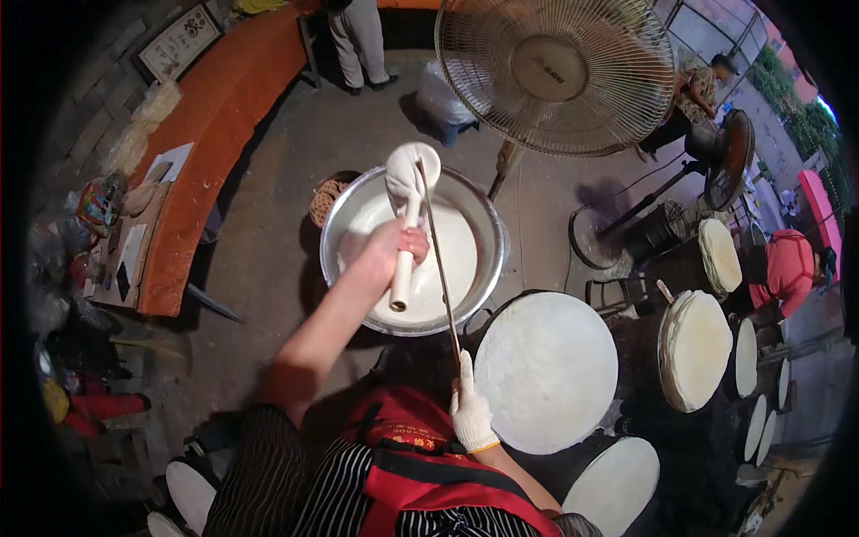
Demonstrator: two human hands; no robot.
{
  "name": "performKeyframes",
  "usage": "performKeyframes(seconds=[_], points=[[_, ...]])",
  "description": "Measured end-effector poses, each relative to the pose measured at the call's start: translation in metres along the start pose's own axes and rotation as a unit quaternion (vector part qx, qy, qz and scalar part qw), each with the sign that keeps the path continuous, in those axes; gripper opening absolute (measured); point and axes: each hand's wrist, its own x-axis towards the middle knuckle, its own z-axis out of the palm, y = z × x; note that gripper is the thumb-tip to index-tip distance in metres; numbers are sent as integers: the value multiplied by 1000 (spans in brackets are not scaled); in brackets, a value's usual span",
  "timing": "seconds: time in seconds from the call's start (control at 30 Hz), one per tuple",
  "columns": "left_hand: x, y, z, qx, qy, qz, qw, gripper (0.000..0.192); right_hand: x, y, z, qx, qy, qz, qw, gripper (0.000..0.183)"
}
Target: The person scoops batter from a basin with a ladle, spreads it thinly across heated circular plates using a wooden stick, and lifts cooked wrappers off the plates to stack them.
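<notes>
My left hand (406, 248), bare, grips the pale hollow handle of a ladle (401, 278) over a large metal basin (500, 255). White batter (456, 248) lies in the basin, and a thick white coat of it covers the ladle's head. In a white knit glove, my right hand (472, 413) holds a long thin metal spatula or scraper (441, 268). Its far end overlaps the ladle's head; whether they touch I cannot tell. Right of the gloved hand is a round griddle with a white sheet of batter or flatbread (547, 372) across its top.
A large pedestal fan (550, 74) stands beyond the basin, another fan (728, 161) farther right. Stacked flatbreads (698, 349) and more round griddles line the right. An orange-covered table (221, 114) runs along the left. One person (782, 275) bends at far right; others stand farther back.
</notes>
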Motion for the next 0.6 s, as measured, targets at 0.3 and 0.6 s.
performKeyframes(seconds=[0.3,0.6], points=[[-166,46,103,347,-53,204,914,30,5,-45,-70,-55,115,-135,983,71],[-86,161,62,516,32,34,856,33,-1,-76,-20,-66,329,-108,936,62]])
